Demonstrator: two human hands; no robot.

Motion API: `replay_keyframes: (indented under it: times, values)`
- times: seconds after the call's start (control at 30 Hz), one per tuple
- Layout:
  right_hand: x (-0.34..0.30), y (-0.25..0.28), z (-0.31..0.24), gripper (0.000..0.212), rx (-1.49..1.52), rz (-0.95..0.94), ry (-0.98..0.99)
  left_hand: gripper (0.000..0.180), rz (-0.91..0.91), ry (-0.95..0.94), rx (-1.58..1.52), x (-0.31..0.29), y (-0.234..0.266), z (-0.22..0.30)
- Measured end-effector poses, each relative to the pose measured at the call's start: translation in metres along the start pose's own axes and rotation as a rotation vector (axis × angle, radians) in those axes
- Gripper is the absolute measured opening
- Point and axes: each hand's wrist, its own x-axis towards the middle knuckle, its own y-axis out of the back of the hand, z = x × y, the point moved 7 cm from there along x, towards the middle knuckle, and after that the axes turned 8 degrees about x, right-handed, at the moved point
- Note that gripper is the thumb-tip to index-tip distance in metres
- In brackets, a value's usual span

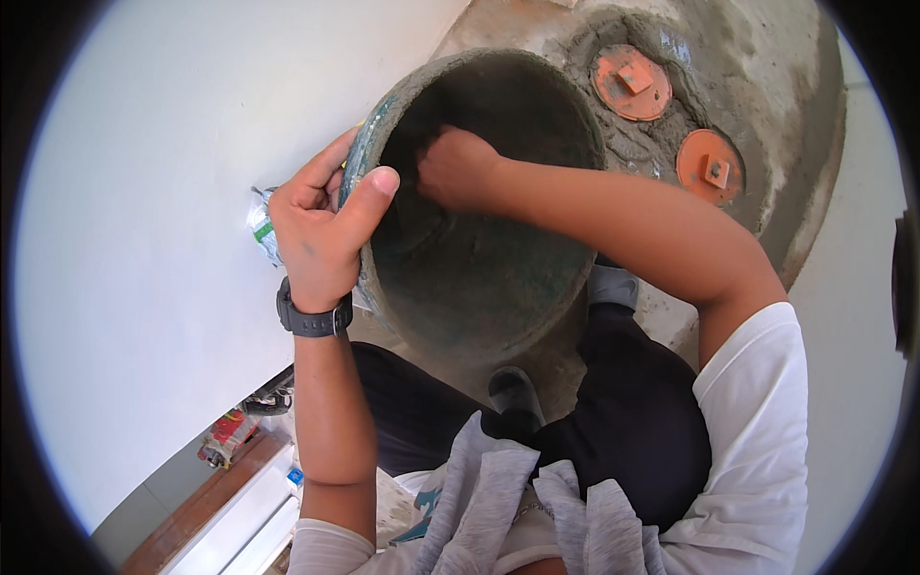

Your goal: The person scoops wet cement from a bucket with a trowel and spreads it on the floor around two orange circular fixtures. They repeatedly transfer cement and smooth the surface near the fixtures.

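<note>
A cement-caked round bucket (479, 297) tilts toward me at the middle of the view, its mouth facing up. My left hand (321, 225) grips its left rim, thumb hooked over the edge, a dark watch on the wrist. My right hand (455, 168) is inside the bucket, fingers closed against the far inner wall; whether it holds anything I cannot tell.
Beyond the bucket lies a patch of wet grey mortar (757, 115) with two round orange discs (631, 81) (709, 165) set in it. A white wall (153, 240) fills the left. A crumpled packet (261, 225) sits behind my left hand. Wooden trim (206, 498) runs lower left.
</note>
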Motion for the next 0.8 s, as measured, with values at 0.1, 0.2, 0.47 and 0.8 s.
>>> replay_keyframes:
  times: [0.1,0.2,0.47,0.8]
  values:
    - [-0.012,0.005,-0.011,0.027,0.149,0.021,-0.009,0.053,-0.028,-0.014,-0.038,0.002,-0.003,0.002]
    - [-0.015,-0.01,-0.021,0.033,0.207,-0.013,0.007,0.052,-0.053,-0.014,-0.06,0.005,-0.01,0.006]
    - [-0.05,-0.045,0.013,0.031,0.048,-0.043,-0.004,0.051,-0.067,-0.03,-0.051,0.008,-0.021,0.012]
    - [-0.055,-0.054,-0.005,0.031,0.129,0.105,-0.135,0.048,-0.049,-0.023,0.032,0.021,-0.04,0.021]
